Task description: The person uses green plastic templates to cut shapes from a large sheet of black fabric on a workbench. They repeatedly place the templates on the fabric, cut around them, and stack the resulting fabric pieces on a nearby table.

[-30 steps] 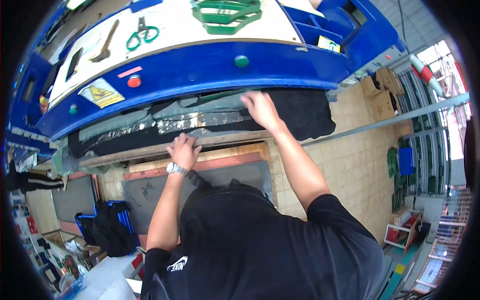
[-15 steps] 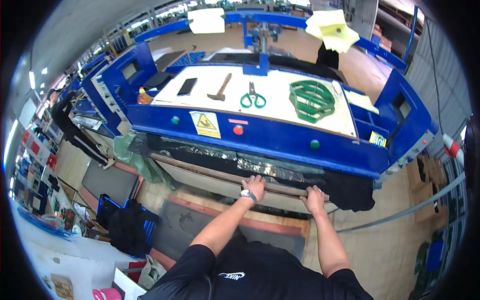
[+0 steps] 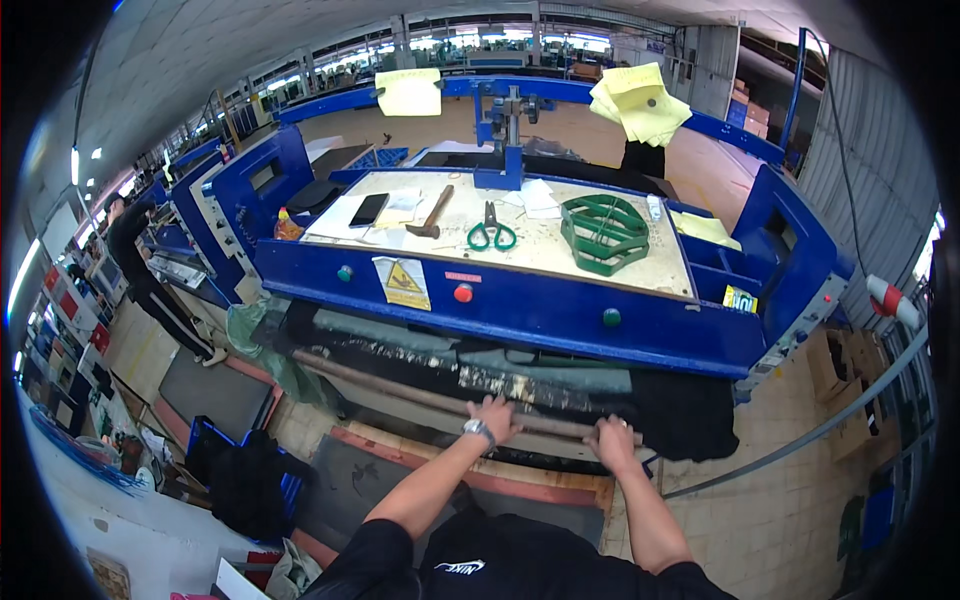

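Both my hands grip the long brown front edge (image 3: 400,393) of a flat board under a blue press machine (image 3: 540,316). My left hand (image 3: 493,418), with a watch on its wrist, has its fingers curled over the edge near its middle. Farther right, my right hand (image 3: 612,443) holds the same edge close to its end. Black fabric (image 3: 690,415) covers the board and hangs over at the right. Grey-green strips (image 3: 590,381) and a worn, flaking patch (image 3: 497,383) lie just beyond my hands. The undersides of my fingers are hidden.
Atop the machine's pale table (image 3: 545,262) lie a phone (image 3: 369,210), a hammer (image 3: 432,215), green-handled scissors (image 3: 491,232) and a green frame (image 3: 604,240). Red and green buttons line its front. A hose (image 3: 800,455) crosses at right. A co-worker (image 3: 140,260) stands far left.
The board's edge has come out toward me in both hands, baring more of the grey-green strips. My view has tilted up somewhat.
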Demonstrator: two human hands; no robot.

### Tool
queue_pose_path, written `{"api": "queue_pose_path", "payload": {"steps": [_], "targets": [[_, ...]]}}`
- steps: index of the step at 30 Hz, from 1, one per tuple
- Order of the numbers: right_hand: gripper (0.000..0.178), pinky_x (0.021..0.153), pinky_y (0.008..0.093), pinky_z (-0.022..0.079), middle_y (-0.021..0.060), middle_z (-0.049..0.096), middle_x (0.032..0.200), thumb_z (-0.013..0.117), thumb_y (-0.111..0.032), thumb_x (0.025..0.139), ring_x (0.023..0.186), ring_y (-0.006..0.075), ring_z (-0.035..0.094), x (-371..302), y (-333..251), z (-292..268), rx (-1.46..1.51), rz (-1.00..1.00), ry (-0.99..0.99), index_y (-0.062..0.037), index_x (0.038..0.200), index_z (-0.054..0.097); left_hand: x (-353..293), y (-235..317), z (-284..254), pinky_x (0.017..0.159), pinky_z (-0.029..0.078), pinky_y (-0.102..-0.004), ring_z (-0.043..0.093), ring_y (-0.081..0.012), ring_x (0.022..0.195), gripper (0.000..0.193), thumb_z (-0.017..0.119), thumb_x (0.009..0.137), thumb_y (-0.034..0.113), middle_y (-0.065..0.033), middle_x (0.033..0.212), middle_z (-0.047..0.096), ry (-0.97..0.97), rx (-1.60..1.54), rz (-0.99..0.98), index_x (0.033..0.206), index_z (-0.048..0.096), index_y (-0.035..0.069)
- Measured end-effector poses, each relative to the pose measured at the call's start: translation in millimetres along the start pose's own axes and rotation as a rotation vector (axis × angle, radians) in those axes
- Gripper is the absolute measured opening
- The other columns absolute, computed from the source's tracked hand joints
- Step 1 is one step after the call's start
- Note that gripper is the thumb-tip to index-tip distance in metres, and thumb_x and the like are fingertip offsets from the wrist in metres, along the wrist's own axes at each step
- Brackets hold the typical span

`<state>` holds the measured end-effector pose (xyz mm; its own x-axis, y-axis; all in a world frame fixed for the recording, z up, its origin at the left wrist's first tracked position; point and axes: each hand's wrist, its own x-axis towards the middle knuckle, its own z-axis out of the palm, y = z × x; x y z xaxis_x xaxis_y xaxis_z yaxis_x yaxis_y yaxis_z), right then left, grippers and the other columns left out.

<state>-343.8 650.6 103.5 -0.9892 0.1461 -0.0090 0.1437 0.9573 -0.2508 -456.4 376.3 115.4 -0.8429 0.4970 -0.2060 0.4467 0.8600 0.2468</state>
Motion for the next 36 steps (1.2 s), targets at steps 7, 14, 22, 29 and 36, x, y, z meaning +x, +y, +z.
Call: {"api": "queue_pose_path", "payload": {"steps": [7,14,22,29,36], "targets": [[0.048,0.097,0.0465,0.048,0.0171,0.064,0.113,0.083,-0.036,0.076,0.11,0.0373,0.06,-30,19,-37,0.264,-0.075,-0.044,-0.0018,0.107,0.07,-24,-2,0,0.094,0.048,-0.0533,0.071,-0.0285,0.102,0.044,0.067,0.092,0.051,-0.011,0.104,0.076,-0.131,-0.412,-0.023,0.109,0.075,0.01],[0.047,0.098,0.0475,0.042,0.0121,0.06,0.125,0.081,-0.033,0.077,0.122,0.0319,0.052,12,50,-29,0.01,-0.568,0.034,-0.0069,0.113,0.068,24,8,49,0.08,0.056,-0.0361,0.072,-0.0242,0.088,0.045,0.066,0.097,0.035,-0.0144,0.096,0.075,0.155,-0.929,-0.192,0.124,0.066,0.0],[0.019,0.077,0.0449,0.037,0.0031,0.047,0.073,0.073,-0.021,0.085,0.075,0.0234,0.053,-12,70,-2,0.085,-0.867,-0.055,-0.013,0.077,0.058,4,-7,56,0.069,0.053,-0.032,0.061,-0.0134,0.081,0.048,0.052,0.105,0.046,-0.0048,0.094,0.068,-0.243,-1.157,-0.462,0.112,0.066,0.001],[0.018,0.07,0.0346,0.04,0.0022,0.048,0.074,0.069,-0.015,0.083,0.072,0.0195,0.054,-43,49,-97,0.244,-0.952,-0.195,-0.0134,0.074,0.053,11,25,36,0.067,0.052,-0.0366,0.068,-0.0237,0.071,0.041,0.084,0.082,0.035,-0.0124,0.078,0.07,-0.085,-0.564,-0.299,0.095,0.068,0.0],[0.008,0.068,0.0324,0.042,0.0003,0.05,0.074,0.063,-0.014,0.076,0.074,0.0169,0.058,-99,44,-32,0.274,-0.927,-0.244,-0.0133,0.077,0.055,-1,7,21,0.06,0.047,-0.0301,0.053,-0.0086,0.062,0.026,0.078,0.088,0.019,0.0017,0.067,0.058,-0.029,-0.65,-0.152,0.084,0.058,0.004]]}}
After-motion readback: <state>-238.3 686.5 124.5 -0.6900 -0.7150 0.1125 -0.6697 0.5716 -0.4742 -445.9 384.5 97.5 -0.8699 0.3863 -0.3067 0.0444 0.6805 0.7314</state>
